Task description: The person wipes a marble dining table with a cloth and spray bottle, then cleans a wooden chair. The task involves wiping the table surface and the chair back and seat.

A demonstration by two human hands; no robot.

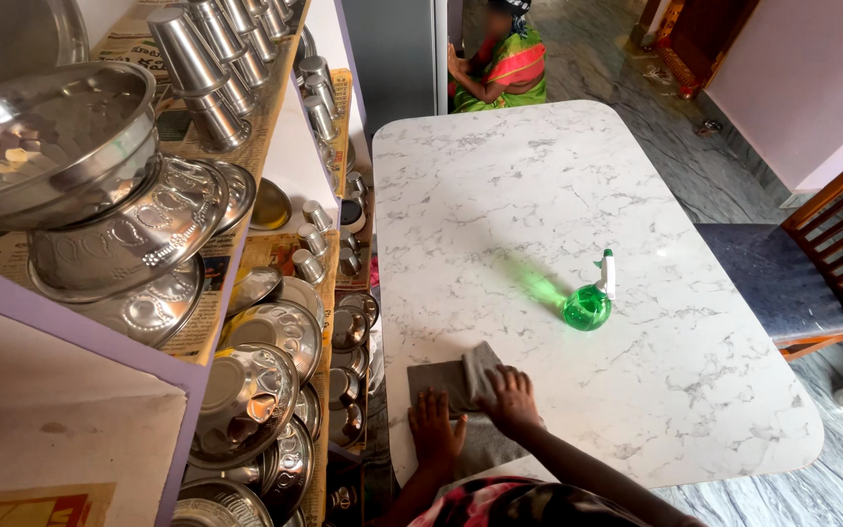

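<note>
Grey cloth [462,383] is lying folded at the near edge of the white marble-patterned tabletop [539,195], and both of the person's hands are pressing down on it in the head view. The left hand [436,426] is lying flat with its fingers spread apart over the cloth's near part, gripping nothing. The right hand [511,398] is resting just beside it, fingers spread and slightly bent over the cloth's right side, likewise pressing rather than clasping. Further along the tabletop, well apart from the hands and to their right, a green spray bottle [590,301] with a white nozzle is standing, throwing a green glow across the surface. To the left of the tabletop, shelves [197,337] lined with newspaper are holding stacked steel bowls [46,141], embossed steel plates [251,395] and rows of upturned steel cups [212,68]. To the right, a wooden chair [812,263] with a dark blue seat is standing on the grey stone floor [656,127]. Beyond the far end of the tabletop another person [500,59] in green and red clothing is sitting on the floor.
</note>
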